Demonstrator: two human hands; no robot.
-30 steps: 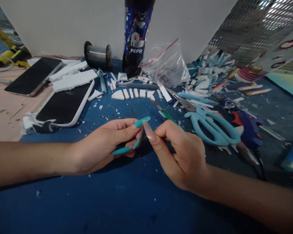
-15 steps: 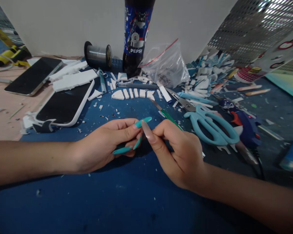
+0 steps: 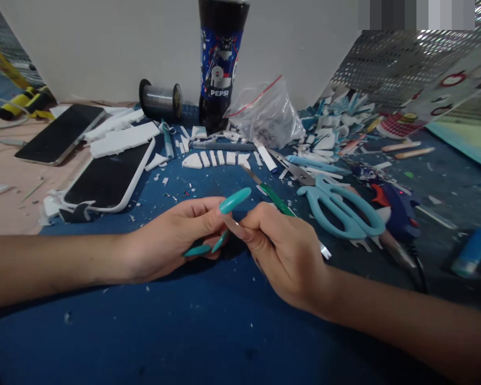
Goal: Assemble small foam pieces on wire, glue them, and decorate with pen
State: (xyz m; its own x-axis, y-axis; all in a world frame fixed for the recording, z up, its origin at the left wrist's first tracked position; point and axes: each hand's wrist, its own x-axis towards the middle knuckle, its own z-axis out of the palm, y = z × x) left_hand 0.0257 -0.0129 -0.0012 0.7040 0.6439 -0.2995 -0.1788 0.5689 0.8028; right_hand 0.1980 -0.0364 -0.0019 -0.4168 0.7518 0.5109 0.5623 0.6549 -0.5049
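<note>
My left hand [image 3: 180, 235], with long teal nails, is closed in a pinch over the blue mat [image 3: 184, 331]. My right hand [image 3: 291, 256], with a long pale nail on its thumb, is pinched too, its fingertips meeting those of the left. Whatever lies between the fingers is hidden. Beyond them a row of white cut pieces [image 3: 220, 158] forms a fish shape. A green-handled craft knife [image 3: 276, 198] lies just behind my right hand. Light-blue scissors [image 3: 324, 187] rest to its right. A small pale forked tip [image 3: 325, 251] shows beside the right hand, its other end hidden.
At the back stand a Pepsi bottle [image 3: 220, 64], a spool [image 3: 160, 100] and a clear zip bag [image 3: 270, 120]. Two phones [image 3: 58, 136] and white slabs [image 3: 124, 139] lie left. Scraps [image 3: 332, 131], a dark-blue corded tool [image 3: 401, 211] and a blue lighter-like object [image 3: 473, 251] are right.
The view has tilted up slightly, showing more of the bottle. My right fingertips have shifted a little left and down, with the thumb turned lower. Both hands stay pinched together.
</note>
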